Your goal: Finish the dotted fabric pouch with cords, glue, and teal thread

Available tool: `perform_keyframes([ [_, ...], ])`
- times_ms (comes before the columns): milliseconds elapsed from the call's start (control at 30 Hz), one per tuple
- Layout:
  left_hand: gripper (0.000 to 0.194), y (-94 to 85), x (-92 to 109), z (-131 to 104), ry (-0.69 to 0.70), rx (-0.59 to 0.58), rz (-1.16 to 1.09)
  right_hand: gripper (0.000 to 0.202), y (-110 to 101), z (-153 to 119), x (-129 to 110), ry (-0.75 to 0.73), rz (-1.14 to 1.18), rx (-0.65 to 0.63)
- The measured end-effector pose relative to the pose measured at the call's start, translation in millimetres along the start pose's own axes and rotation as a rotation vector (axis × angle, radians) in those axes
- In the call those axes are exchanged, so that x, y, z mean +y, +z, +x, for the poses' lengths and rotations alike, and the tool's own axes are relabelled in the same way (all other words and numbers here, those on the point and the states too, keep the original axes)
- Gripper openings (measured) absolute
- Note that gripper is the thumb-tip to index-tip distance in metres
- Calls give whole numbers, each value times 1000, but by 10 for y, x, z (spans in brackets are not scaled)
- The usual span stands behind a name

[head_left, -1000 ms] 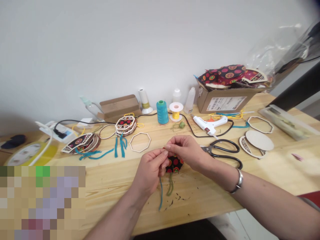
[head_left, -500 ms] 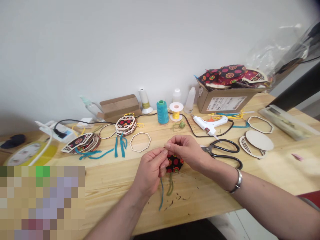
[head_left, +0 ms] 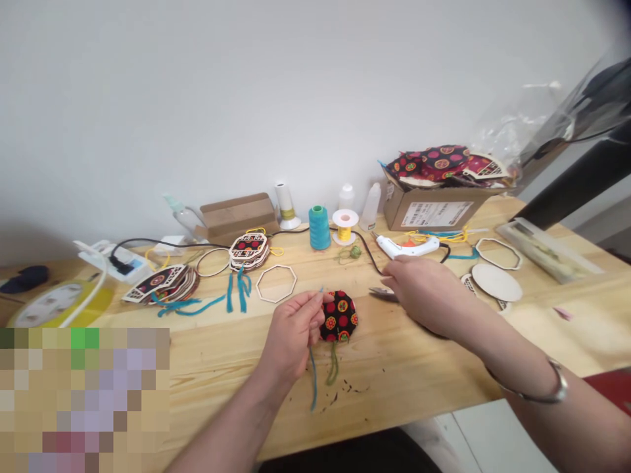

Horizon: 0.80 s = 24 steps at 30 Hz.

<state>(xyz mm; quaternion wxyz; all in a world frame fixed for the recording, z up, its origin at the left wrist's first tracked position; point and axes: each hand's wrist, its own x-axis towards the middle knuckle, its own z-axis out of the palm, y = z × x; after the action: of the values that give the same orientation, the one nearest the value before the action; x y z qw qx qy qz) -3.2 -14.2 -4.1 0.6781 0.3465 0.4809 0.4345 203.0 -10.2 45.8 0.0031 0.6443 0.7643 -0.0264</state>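
Thumb and fingers of my left hand [head_left: 296, 328] pinch a teal cord [head_left: 313, 387]; a short tip pokes out above them and the longer end hangs below. Beside those fingertips lies a black fabric piece [head_left: 340, 316] with red and yellow circles, a green cord loop [head_left: 332, 371] trailing from its lower edge. My right hand [head_left: 419, 292] is over the scissors [head_left: 382, 294], hiding their black handles, and just in front of the white glue gun [head_left: 409, 247]. Its fingers are partly hidden, so whether it grips either tool is unclear.
Behind stand a teal thread cone [head_left: 319, 230], a yellow thread spool [head_left: 344, 230] and a cardboard box [head_left: 434, 207] of patterned fabric. Wooden frames lie at left, including an octagon ring [head_left: 277, 284]. Pale discs [head_left: 497, 282] and a plastic tray [head_left: 547, 249] sit right.
My right hand has left the left fingertips and moved right, over the scissors and close to the glue gun. My left hand keeps pinching the teal cord; more of the fabric piece shows.
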Motion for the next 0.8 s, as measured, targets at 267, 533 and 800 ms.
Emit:
perform_keyframes([
  [267, 22, 27, 88, -98, 22, 27, -42, 46, 644, -581, 497, -104, -156, 191],
  [533, 24, -10, 140, -175, -6, 89, 0, 31, 658, -593, 506, -70, -13, 140],
  [800, 27, -24, 30, 43, -16, 62, -4, 32, 150, -297, 291, -55, 719, -125],
])
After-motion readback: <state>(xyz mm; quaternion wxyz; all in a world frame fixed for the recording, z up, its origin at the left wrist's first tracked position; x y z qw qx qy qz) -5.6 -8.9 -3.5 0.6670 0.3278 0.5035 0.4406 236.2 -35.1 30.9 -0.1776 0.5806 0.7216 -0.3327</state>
